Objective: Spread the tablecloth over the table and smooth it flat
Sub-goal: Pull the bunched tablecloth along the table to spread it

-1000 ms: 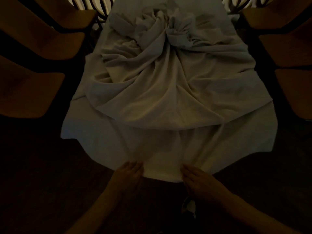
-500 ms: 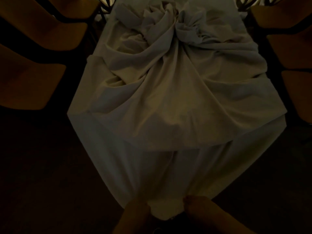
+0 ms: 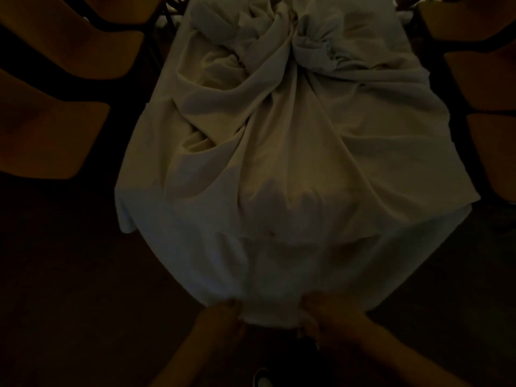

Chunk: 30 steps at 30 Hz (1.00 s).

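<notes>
table hidden under tablecloth, far end cut off; hand grips – too dim

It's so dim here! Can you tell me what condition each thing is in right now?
tablecloth: bunched at the far end, creased, near edge hanging over the table end.
left hand: grips the cloth's near edge.
right hand: grips the same edge.
chairs: lined along both sides, unoccupied.

Matt, soft white cloth tablecloth, creased; smooth brown chair seats.
</notes>
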Motion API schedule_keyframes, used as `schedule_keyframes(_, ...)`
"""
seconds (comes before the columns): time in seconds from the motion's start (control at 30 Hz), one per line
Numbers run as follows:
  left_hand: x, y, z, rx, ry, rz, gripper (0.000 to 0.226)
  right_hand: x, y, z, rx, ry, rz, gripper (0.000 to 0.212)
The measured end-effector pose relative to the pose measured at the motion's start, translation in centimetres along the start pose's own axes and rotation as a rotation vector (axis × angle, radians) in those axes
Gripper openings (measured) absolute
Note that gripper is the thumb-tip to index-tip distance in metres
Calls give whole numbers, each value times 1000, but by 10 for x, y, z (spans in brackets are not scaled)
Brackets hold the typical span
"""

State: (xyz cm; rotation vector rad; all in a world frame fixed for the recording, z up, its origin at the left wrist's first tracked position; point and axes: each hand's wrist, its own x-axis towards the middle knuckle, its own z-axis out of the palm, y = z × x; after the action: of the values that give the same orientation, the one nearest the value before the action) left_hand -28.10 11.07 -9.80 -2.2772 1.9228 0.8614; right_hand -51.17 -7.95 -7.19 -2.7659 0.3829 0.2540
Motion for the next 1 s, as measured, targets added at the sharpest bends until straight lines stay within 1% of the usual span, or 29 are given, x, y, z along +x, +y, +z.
schedule_keyframes(0.03, 4, -6, -19, 18, 103, -6, 40, 4, 10, -19, 11, 69, 35, 68)
schedule_keyframes(0.07, 11, -12, -42, 15, 216, -63, 40, 14, 23, -39, 32, 149, 80, 65)
schedule_keyframes(0.1, 19, -18, -68, -11, 290, -102, 42, 22, 35, -57, 24, 213, 116, 64)
schedule_keyframes(0.13, 27, -23, -94, -18, 410, -141, 42, 31, 45, -77, 36, 247, 149, 61)
schedule_keyframes(0.2, 42, -35, -132, -13, 635, -224, 41, 44, 67, -105, 0, 346, 199, 49)
schedule_keyframes(0.23, 50, -45, -149, -6, 698, -266, 41, 50, 79, -116, -39, 386, 226, 43)
schedule_keyframes(0.27, 60, -58, -162, -16, 739, -323, 41, 57, 93, -126, -82, 382, 250, 41)
schedule_keyframes(0.33, 80, -86, -184, -34, 787, -471, 45, 72, 116, -135, -113, 386, 299, 48)
schedule_keyframes(0.37, 90, -100, -193, -22, 786, -541, 49, 81, 125, -137, -123, 393, 320, 52)
schedule_keyframes(0.47, 114, -136, -206, -41, 730, -728, 57, 110, 137, -134, -175, 321, 367, 64)
schedule_keyframes(0.53, 124, -158, -208, -107, 696, -799, 58, 131, 141, -129, -182, 260, 415, 71)
schedule_keyframes(0.6, 130, -177, -208, -169, 712, -832, 55, 149, 144, -122, -166, 235, 458, 76)
schedule_keyframes(0.67, 133, -188, -211, -152, 656, -874, 58, 160, 145, -118, -165, 224, 485, 78)
schedule_keyframes(0.77, 134, -193, -213, -125, 568, -902, 62, 163, 149, -113, -187, 253, 457, 81)
schedule_keyframes(0.93, 125, -199, -218, -132, 525, -872, 53, 162, 151, -115, -167, 260, 467, 82)
schedule_keyframes(1.0, 114, -212, -214, -115, 503, -898, 49, 163, 154, -115, -160, 240, 465, 83)
